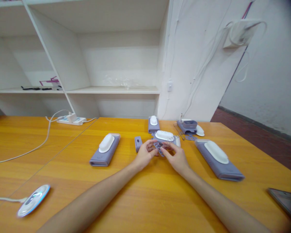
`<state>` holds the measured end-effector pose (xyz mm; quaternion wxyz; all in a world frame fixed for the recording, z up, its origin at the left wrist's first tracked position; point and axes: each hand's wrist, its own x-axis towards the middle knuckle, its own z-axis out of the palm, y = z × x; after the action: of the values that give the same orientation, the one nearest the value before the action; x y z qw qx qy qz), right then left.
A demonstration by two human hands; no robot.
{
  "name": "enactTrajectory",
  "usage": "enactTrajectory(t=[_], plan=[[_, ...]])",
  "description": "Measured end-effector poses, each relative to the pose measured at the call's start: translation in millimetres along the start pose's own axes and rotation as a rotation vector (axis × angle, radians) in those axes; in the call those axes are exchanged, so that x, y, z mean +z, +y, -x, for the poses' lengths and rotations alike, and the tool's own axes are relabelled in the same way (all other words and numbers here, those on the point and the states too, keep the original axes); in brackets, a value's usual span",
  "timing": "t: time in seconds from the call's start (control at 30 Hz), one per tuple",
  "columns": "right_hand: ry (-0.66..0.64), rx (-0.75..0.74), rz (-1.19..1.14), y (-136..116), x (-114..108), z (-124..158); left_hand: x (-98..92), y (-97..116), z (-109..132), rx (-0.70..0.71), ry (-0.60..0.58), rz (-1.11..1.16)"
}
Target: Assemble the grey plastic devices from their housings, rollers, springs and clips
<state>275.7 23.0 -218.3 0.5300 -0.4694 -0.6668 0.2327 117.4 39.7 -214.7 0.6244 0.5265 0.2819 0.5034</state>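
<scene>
My left hand [145, 153] and my right hand [176, 158] meet near the middle of the table, fingers closed on a small grey-purple part [159, 149] between them. Right behind them lies a purple device with a white oval pad [164, 135]. A thin metal spring or wire [176, 137] shows beside that pad. Just left of my left hand stands a small purple block with a dark hole [138, 143]. The fine shape of the held part is too small to make out.
Purple devices with white pads lie at left [105, 150], right [219, 158] and back [153, 124]. More parts [189, 126] sit at the back right. A glowing round disc [34, 200], a power strip [71, 119] and a phone [286, 202] rest on the wooden table [145, 200].
</scene>
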Motion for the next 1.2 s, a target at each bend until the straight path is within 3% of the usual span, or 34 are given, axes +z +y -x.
enactTrajectory(t=[0.33, 0.6, 0.8, 1.2], plan=[[-0.023, 0.043, -0.067, -1.5, -1.5, -1.5, -3.7, -0.2, -0.9, -0.026, 0.09, 0.055], [-0.048, 0.072, -0.101, 15.4, 4.4, -3.9, -10.2, -3.3, -3.7, -0.027, 0.121, 0.252], [-0.068, 0.143, -0.149, 17.1, 3.7, -5.7, -10.0, -3.5, -5.1, -0.138, 0.137, 0.187], [-0.114, 0.189, -0.256, 13.4, 2.5, -5.8, -4.8, 0.4, -3.0, -0.11, 0.137, 0.112]])
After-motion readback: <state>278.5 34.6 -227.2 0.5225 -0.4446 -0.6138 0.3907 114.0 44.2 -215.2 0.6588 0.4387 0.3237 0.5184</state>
